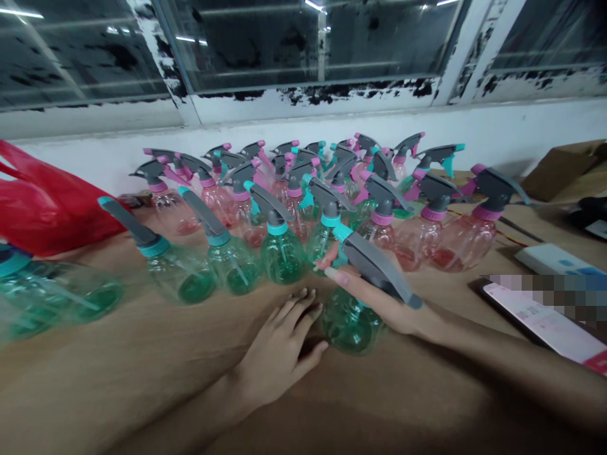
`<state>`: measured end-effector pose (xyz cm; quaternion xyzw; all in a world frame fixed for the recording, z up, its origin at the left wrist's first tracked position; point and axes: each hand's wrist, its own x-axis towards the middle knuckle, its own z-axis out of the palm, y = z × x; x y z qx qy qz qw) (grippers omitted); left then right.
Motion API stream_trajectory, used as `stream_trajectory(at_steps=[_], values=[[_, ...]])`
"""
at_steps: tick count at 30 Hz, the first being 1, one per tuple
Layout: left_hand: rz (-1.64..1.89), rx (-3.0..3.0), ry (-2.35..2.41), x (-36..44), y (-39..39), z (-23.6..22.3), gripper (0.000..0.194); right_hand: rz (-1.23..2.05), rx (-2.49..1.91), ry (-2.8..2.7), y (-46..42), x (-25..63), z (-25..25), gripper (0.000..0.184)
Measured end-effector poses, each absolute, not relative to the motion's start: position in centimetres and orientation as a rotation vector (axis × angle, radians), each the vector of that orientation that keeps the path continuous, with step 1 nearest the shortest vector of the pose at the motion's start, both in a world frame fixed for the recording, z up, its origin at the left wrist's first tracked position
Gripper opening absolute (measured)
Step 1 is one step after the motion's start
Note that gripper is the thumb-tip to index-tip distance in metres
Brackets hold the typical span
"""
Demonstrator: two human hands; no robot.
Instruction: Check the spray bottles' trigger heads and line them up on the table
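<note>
A: In the head view, where is the spray bottle [351, 328], and what is each hand doing?

B: It stands roughly upright before the person, nearer than the row of green bottles [286, 256]. The right hand [394, 313] is wrapped round its upper part, just under the grey spray head [379, 262]. The left hand [279, 354] lies palm down just beside the base, fingers slightly spread, holding nothing.

A: Is the base on the tabletop [180, 360]?

B: It looks low, but the view doesn't settle that, nor whether the left thumb touches the bottle.

A: What makes for a good hold here?

B: Probably firm fingers at the neck and only light pressure near the trigger, so it isn't squeezed by accident. The rounded wall looks slippery, so the left hand is well placed to steady the base. The nozzle points toward the neighbours, so keeping it clear of their heads seems wise.
</note>
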<state>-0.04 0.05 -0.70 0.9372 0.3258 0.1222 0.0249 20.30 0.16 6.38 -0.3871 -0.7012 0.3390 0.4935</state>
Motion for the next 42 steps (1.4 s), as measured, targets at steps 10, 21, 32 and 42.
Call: stream_trajectory(at_steps=[10, 21, 32, 42], values=[[0.386, 2.907, 1.014, -0.11, 0.00, -0.75, 0.047, 0.755, -0.944, -1.722, -0.07, 20.45, 6.66, 0.016], [0.369, 2.918, 1.011, -0.03, -0.07, -0.62, 0.043, 0.869, -0.894, -1.697, 0.10, 20.50, 6.34, 0.017], [0.397, 2.915, 1.014, -0.07, 0.00, -0.67, 0.044, 0.838, -0.893, -1.710, 0.07, 20.40, 6.47, 0.015], [0.363, 2.921, 1.015, -0.11, 0.03, -0.76, 0.044, 0.837, -0.885, -1.715, 0.09, 20.45, 6.32, 0.016]])
